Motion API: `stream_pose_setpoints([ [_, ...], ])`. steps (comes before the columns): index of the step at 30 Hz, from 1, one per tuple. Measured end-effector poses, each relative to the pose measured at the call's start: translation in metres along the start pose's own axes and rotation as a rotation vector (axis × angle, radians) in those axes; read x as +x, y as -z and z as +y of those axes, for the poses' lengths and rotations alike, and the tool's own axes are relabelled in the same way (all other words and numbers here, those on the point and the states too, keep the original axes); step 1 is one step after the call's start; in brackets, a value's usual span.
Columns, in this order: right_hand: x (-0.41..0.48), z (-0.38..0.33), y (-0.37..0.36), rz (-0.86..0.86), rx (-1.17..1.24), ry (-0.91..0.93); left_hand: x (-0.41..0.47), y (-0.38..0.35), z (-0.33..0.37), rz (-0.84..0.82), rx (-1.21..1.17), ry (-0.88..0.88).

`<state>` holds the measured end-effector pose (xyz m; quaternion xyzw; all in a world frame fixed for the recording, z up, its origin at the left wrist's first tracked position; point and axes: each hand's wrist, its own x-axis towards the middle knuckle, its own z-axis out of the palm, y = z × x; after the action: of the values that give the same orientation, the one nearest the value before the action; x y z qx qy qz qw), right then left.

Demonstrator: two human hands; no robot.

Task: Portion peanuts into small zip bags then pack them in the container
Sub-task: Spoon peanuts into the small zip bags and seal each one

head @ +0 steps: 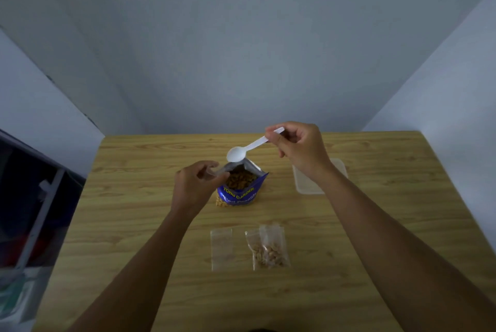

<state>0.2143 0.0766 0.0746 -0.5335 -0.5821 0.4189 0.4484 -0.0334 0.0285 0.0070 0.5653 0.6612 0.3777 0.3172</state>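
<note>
A blue peanut bag stands open in the middle of the wooden table, brown peanuts showing inside. My left hand pinches the bag's left top edge. My right hand holds the handle of a white plastic spoon, whose empty bowl hovers just above the bag's mouth. Nearer to me lie an empty small zip bag and two overlapping zip bags with peanuts. A clear plastic container sits to the right, partly hidden by my right forearm.
Walls close in the table at the back and right. To the left, beyond the table edge, stands dark clutter with a white frame. Bare wood stretches across the table's left and right sides.
</note>
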Motion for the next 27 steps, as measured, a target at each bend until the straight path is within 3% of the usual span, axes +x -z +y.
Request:
stream_pose_setpoints([
  [3,-0.011,0.028,-0.005,0.071,-0.127,-0.046,-0.003,0.004,-0.006,0.016,-0.011,0.040],
  [10,-0.047,0.058,-0.043,-0.008,-0.454,0.019,-0.012,0.004,-0.010,-0.048,0.005,0.009],
  [16,-0.045,0.054,-0.050,0.067,-0.467,0.008,-0.015,0.007,-0.013,-0.075,-0.004,-0.004],
  [24,-0.041,0.059,-0.050,0.041,-0.407,-0.115,-0.008,-0.006,-0.023,-0.187,0.082,0.024],
  [27,-0.038,0.057,-0.047,0.026,-0.387,-0.136,-0.009,-0.007,-0.025,-0.187,-0.008,0.084],
])
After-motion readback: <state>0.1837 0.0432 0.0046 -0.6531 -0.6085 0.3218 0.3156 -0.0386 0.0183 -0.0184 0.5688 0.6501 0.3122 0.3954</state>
